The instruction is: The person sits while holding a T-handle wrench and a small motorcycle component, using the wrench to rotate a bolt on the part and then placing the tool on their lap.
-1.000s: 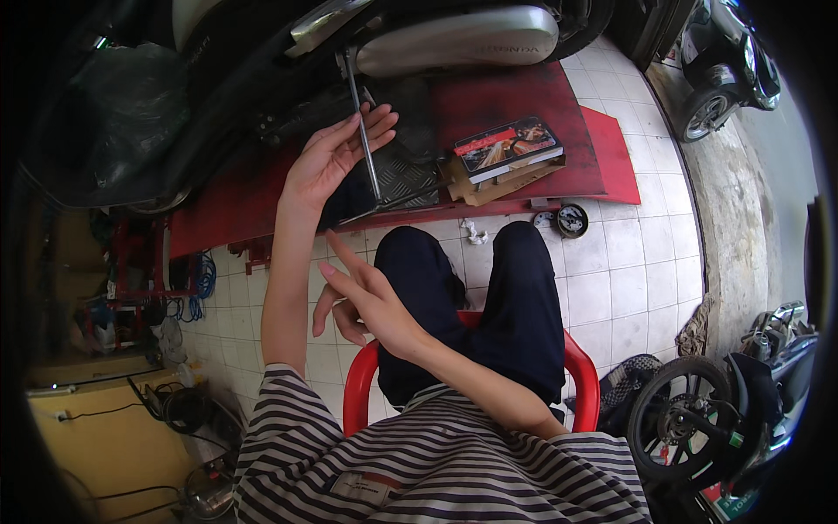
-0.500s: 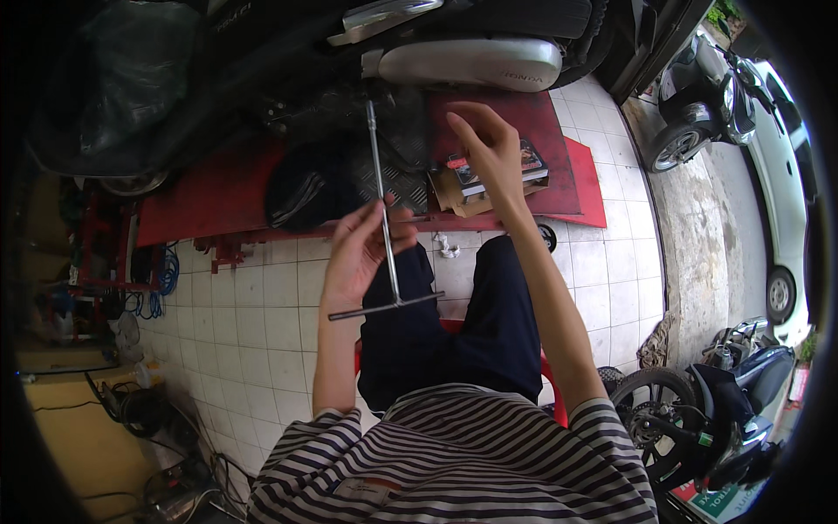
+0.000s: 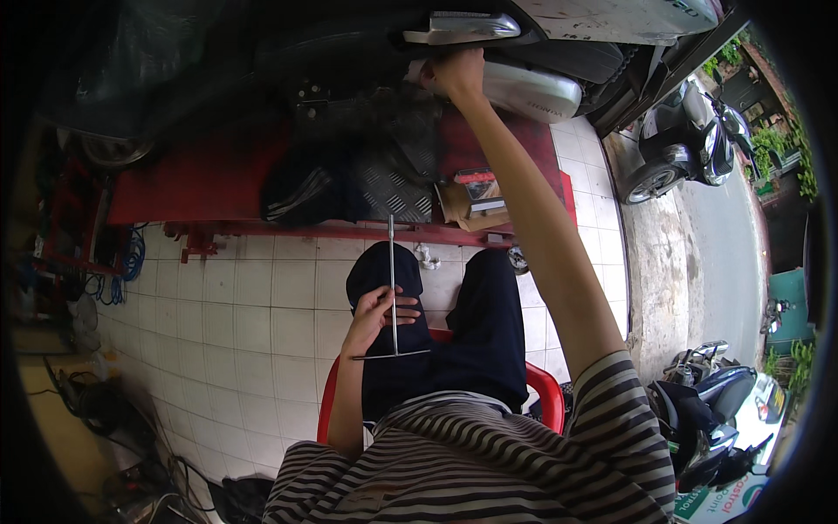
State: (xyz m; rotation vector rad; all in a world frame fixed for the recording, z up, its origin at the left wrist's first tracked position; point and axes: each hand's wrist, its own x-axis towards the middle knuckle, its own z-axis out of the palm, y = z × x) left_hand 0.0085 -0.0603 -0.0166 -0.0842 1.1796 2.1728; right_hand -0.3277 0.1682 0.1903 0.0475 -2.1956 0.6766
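A T-handle socket wrench [image 3: 394, 271] is in my left hand [image 3: 375, 314], its shaft held between thumb and fingers above my left thigh. Its socket end points away from me, and the crossbar lies nearest my body. My right arm stretches out to the scooter [image 3: 332, 52] on the far side. There my right hand [image 3: 458, 74] has its fingers curled in at the front end of the silver engine-side cover [image 3: 532, 90], below a chrome-coloured footrest [image 3: 467, 28]. The hand hides whatever is between those fingertips.
The scooter stands over a red lift platform [image 3: 201, 188] with a tread plate [image 3: 397, 194]. A small box [image 3: 482, 188] on cardboard and a dark cloth bundle [image 3: 301, 192] lie there. I sit on a red chair [image 3: 548, 397]. Other motorbikes [image 3: 681, 144] stand at the right.
My right hand has moved forward from above the box to the scooter's silver cover. My left hand has drawn the wrench back toward my lap. The view has shifted too.
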